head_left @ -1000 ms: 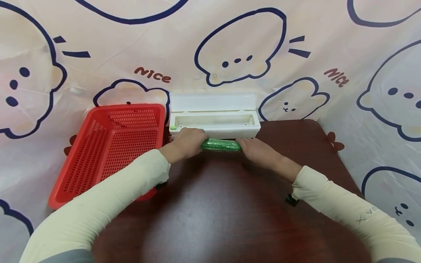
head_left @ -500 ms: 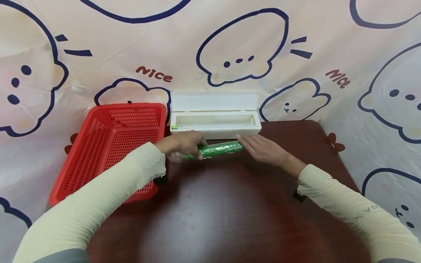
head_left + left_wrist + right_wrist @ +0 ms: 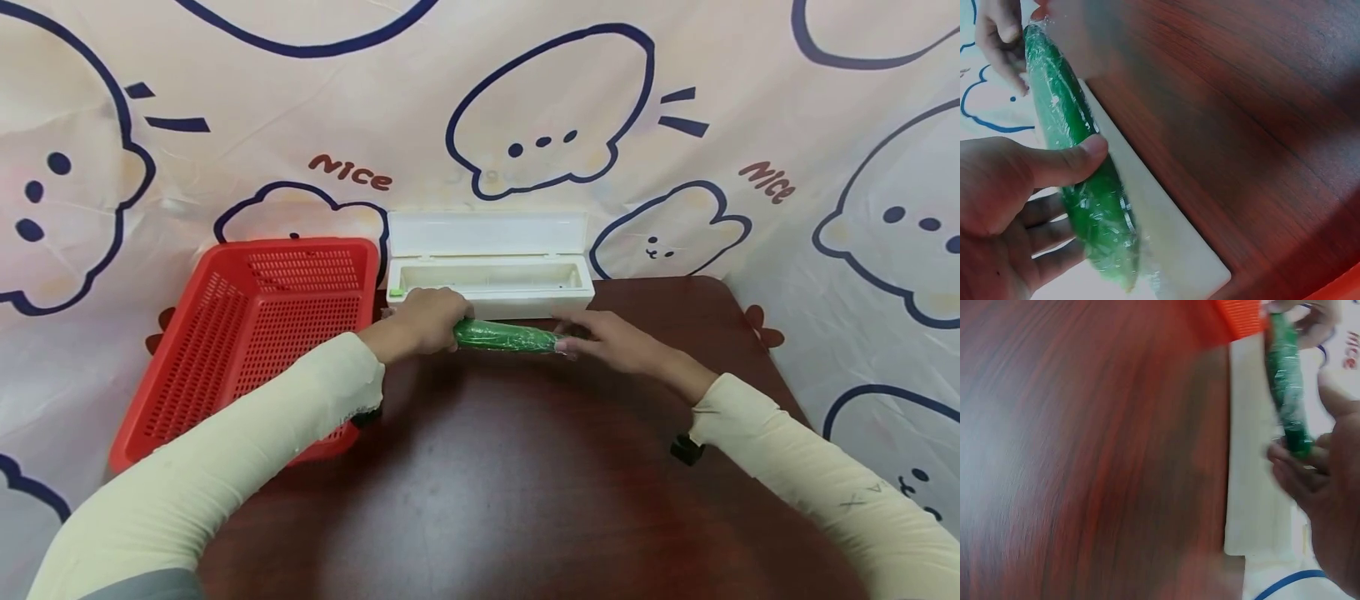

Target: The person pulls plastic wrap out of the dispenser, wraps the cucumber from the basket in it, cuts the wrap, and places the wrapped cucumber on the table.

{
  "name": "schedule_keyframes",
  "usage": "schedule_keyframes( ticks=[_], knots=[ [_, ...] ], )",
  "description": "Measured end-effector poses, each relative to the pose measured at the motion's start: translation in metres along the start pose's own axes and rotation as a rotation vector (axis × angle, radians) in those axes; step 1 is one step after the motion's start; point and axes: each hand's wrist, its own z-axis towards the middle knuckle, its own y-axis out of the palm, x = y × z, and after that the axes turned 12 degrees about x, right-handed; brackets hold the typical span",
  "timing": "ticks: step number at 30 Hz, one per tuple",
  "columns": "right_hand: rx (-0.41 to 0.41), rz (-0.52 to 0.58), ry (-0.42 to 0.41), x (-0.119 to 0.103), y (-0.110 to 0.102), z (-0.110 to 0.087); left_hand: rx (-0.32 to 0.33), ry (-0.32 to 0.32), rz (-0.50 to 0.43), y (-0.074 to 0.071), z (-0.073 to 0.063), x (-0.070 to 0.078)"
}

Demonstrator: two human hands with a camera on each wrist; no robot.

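Observation:
A green cucumber is wrapped in clear cling film and held level in front of the white box. My left hand grips its left part; the left wrist view shows the thumb across the top of the cucumber and the fingers beneath. My right hand is at the other end, blurred, its thumb and fingers spread around the tip. In the right wrist view the fingertips are beside the cucumber's end, with the thumb apart from it. A bit of loose film shows at that tip.
Behind the hands a long white box, probably a cling film dispenser, stands with its lid raised and a small green piece on its left edge. A red perforated basket stands left on the dark wooden table. Patterned cloth hangs behind.
The left hand tilted the cucumber's left end toward the person, then brought it back level with a fuller grip. The right hand's flat fingers have parted around the tip, moving slightly right.

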Motion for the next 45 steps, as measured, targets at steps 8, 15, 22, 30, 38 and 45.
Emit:
schedule_keyframes(
  ticks=[8, 15, 22, 30, 38, 45],
  knots=[
    [0.006, -0.051, 0.019, -0.002, 0.002, 0.0, 0.033, 0.018, -0.017, 0.0, -0.001, 0.001],
    [0.148, -0.39, -0.312, -0.01, 0.003, -0.008, 0.015, -0.003, -0.025, -0.004, 0.0, 0.003],
    [0.149, -0.543, -0.31, -0.03, 0.006, 0.0, 0.014, 0.029, 0.0, 0.002, 0.006, 0.011],
    [0.21, -0.616, -0.349, -0.044, 0.007, 0.007, 0.017, 0.049, -0.047, 0.001, 0.007, 0.02],
    [0.278, -0.698, -0.413, -0.044, 0.003, 0.009, -0.074, 0.046, -0.18, -0.006, 0.004, 0.004],
    [0.298, -0.716, -0.385, -0.04, -0.004, 0.006, -0.204, 0.039, -0.263, -0.018, -0.004, -0.01]
  ],
)
